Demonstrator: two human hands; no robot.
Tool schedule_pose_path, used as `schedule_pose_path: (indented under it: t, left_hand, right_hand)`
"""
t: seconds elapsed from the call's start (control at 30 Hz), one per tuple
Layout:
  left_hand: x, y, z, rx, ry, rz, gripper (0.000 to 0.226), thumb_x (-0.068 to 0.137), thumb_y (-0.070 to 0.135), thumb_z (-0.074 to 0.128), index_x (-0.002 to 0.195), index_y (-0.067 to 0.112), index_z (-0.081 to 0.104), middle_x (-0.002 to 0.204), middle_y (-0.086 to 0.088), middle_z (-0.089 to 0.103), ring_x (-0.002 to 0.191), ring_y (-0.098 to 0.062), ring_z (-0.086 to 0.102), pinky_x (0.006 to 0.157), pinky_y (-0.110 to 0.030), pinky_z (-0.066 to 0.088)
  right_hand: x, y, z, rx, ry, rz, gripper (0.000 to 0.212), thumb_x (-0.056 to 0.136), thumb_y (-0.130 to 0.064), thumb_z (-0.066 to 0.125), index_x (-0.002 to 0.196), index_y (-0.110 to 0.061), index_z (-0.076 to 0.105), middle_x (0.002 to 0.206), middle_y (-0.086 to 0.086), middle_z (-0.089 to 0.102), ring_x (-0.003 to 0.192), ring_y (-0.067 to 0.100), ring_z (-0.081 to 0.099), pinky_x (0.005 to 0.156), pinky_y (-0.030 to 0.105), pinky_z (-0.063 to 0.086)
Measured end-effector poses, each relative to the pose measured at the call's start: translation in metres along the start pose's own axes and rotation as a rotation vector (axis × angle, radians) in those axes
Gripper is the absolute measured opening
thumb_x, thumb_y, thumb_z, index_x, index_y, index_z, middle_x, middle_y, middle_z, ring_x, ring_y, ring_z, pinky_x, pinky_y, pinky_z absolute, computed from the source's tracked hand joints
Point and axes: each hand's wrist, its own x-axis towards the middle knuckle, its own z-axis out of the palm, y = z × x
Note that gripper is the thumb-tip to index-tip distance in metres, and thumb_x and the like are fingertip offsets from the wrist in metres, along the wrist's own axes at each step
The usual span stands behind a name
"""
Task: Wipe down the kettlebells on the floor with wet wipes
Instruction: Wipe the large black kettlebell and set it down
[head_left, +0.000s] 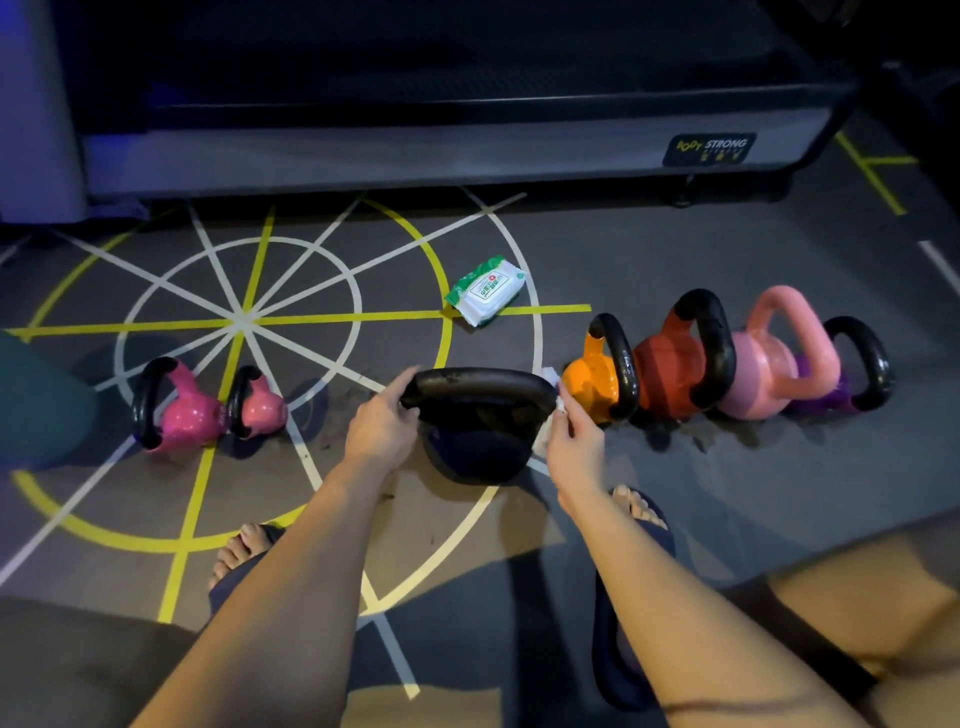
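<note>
Head view: dark kettlebell (478, 441) held for wiping, on the floor (675, 493).
Its matte black handle (478, 384) runs left to right: the left hand (382, 426) curls round the left end, the right hand (574, 447) pinches a white wipe (544, 439) against the right end; the orange kettlebell (592, 384) stands just right of it.

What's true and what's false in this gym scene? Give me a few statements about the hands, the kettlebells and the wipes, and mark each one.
1. The left hand grips the handle of the dark kettlebell. True.
2. The right hand holds nothing. False: it pinches a white wipe at the handle's right end.
3. The wipes pack lies on the floor beyond the dark kettlebell. True.
4. The orange kettlebell stands left of the dark one. False: it stands to its right, next to the red kettlebell.
5. The purple kettlebell ends the row on the right. True.
</note>
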Motion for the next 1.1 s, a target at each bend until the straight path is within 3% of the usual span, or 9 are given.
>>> schedule_pose_path:
  t: [0.1,0.23,0.3,0.47,0.57,0.7,0.8,1.0,1.1]
  left_hand:
    - [0.000,0.004,-0.003,0.035,-0.021,-0.006,0.055,0.103,0.019,0.050,0.147,0.051,0.039,0.133,-0.005,0.062,0.124,-0.030,0.056,0.104,-0.042,0.045]
    - [-0.001,0.008,-0.007,0.069,-0.037,-0.014,0.058,0.102,0.021,0.050,0.148,0.053,0.035,0.135,-0.006,0.062,0.125,-0.032,0.056,0.105,-0.043,0.045]
    - [-0.003,0.011,-0.005,0.075,-0.038,-0.017,0.058,0.103,0.020,0.050,0.149,0.051,0.034,0.135,-0.007,0.061,0.125,-0.032,0.056,0.105,-0.044,0.045]
    - [-0.007,0.013,-0.003,0.060,-0.020,-0.030,0.059,0.103,0.016,0.047,0.149,0.051,0.035,0.135,-0.009,0.060,0.124,-0.033,0.055,0.104,-0.043,0.045]
    - [-0.004,0.011,-0.002,0.037,-0.019,-0.036,0.059,0.102,0.015,0.047,0.147,0.051,0.038,0.136,-0.009,0.059,0.125,-0.033,0.054,0.105,-0.042,0.043]
    - [-0.004,0.010,-0.002,0.003,-0.023,-0.048,0.059,0.102,0.015,0.045,0.146,0.053,0.039,0.137,-0.008,0.058,0.127,-0.034,0.052,0.108,-0.043,0.041]
    - [-0.005,0.009,-0.002,0.001,-0.023,-0.039,0.058,0.101,0.016,0.042,0.144,0.055,0.040,0.132,-0.007,0.060,0.125,-0.034,0.054,0.106,-0.042,0.042]
    - [-0.002,0.003,-0.002,-0.029,-0.023,-0.024,0.059,0.100,0.015,0.044,0.144,0.054,0.043,0.131,-0.006,0.063,0.121,-0.032,0.056,0.104,-0.038,0.044]
    - [0.005,-0.001,-0.005,-0.025,-0.089,-0.019,0.062,0.099,0.015,0.046,0.145,0.056,0.040,0.139,-0.006,0.058,0.127,-0.032,0.052,0.109,-0.041,0.043]
  right_hand:
    - [0.003,0.004,-0.001,-0.008,-0.091,0.071,0.040,0.108,-0.028,0.040,0.147,-0.036,0.048,0.142,-0.007,0.054,0.128,0.013,0.050,0.104,0.029,0.041]
    - [0.018,0.006,-0.004,0.429,-0.185,0.292,0.041,0.108,-0.012,0.038,0.138,-0.031,0.058,0.134,0.001,0.062,0.122,0.018,0.058,0.086,0.027,0.051]
    - [0.019,0.006,-0.006,0.479,-0.192,0.352,0.044,0.107,-0.008,0.036,0.140,-0.028,0.057,0.133,0.002,0.063,0.121,0.019,0.059,0.084,0.027,0.052]
    - [0.033,0.025,0.009,0.140,-0.195,0.307,0.055,0.091,-0.001,0.045,0.136,-0.029,0.060,0.121,0.015,0.068,0.115,0.030,0.062,0.107,0.046,0.047]
    - [0.043,0.034,0.012,0.102,-0.108,0.319,0.029,0.092,-0.015,0.048,0.109,-0.031,0.065,0.097,0.008,0.069,0.095,0.028,0.065,0.104,0.051,0.049]
    - [0.006,-0.007,0.010,-0.005,0.016,0.266,0.040,0.104,-0.022,0.041,0.142,-0.028,0.053,0.127,0.005,0.062,0.116,0.028,0.058,0.105,0.043,0.046]
    - [-0.006,-0.015,0.001,-0.077,0.031,0.106,0.043,0.105,-0.017,0.041,0.147,-0.021,0.049,0.145,0.000,0.052,0.131,0.024,0.050,0.112,0.034,0.038]
    - [-0.012,-0.026,-0.002,-0.177,0.002,-0.064,0.042,0.104,-0.020,0.040,0.141,-0.035,0.055,0.136,-0.005,0.059,0.115,0.017,0.056,0.111,0.043,0.042]
    - [-0.011,-0.021,-0.003,-0.130,-0.024,-0.020,0.045,0.107,-0.016,0.038,0.144,-0.038,0.050,0.123,-0.011,0.057,0.102,0.006,0.055,0.108,0.034,0.041]
